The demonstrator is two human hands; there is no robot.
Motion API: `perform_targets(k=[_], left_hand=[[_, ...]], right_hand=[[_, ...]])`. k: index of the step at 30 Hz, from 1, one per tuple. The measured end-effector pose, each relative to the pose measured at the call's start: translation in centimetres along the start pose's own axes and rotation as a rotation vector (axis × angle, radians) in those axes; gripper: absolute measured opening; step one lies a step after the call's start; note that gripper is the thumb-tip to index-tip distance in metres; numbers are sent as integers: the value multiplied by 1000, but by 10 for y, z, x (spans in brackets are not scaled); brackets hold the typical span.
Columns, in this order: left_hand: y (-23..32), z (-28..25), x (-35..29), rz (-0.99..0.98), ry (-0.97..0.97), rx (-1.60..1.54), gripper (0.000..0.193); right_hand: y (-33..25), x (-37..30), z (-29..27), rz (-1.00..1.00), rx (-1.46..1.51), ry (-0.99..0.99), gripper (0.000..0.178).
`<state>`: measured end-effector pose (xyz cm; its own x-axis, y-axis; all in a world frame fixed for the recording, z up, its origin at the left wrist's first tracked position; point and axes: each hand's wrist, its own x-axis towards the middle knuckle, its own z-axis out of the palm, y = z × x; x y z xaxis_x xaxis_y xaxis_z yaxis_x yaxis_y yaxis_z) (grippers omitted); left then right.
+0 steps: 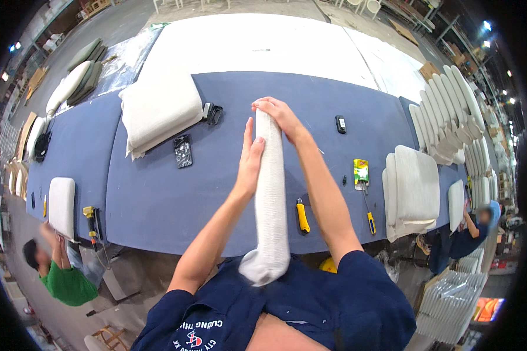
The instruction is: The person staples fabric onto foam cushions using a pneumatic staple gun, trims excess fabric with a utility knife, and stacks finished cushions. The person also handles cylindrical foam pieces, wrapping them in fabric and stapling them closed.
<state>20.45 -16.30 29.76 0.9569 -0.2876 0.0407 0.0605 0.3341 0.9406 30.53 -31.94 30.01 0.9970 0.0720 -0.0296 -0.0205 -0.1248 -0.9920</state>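
A long, narrow off-white cushion, probably a chair seat pad (271,193), stands on its edge before me, its near end against my shirt. My right hand (280,120) wraps over its far end, with fingers bent across the top. Along its left face lies my left hand (252,157), fingers stretched forward and thumb pressed on the upper edge. The pad's underside and right face are mostly hidden. Right of the pad, a yellow utility knife (303,216) rests by the table's near edge.
The blue-topped table (175,216) carries a stack of off-white fabric pieces (161,111), a phone (183,151), a yellow-green box (361,171) and a screwdriver (371,223). Padded seats (416,187) are stacked right. A power tool (91,222) lies left. People work at both sides.
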Motion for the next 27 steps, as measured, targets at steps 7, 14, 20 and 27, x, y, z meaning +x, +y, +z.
perform_targets(k=[7,14,20,27], left_hand=[[-40,55,-29,165,29,226,84],[-24,70,-53,98,-36,-195,80],[-12,53,-51,77,-85,-333,75],[-16,15,-6,180,-221,114,84]], right_hand=[[-26,-37,-31,-52,-169,-246,32],[-33,-83,-25,-417,-68,-121,30],[-38,-117,-19,-680,11,-83,34],[-76,-187,-13,-795,-83,-172,30]])
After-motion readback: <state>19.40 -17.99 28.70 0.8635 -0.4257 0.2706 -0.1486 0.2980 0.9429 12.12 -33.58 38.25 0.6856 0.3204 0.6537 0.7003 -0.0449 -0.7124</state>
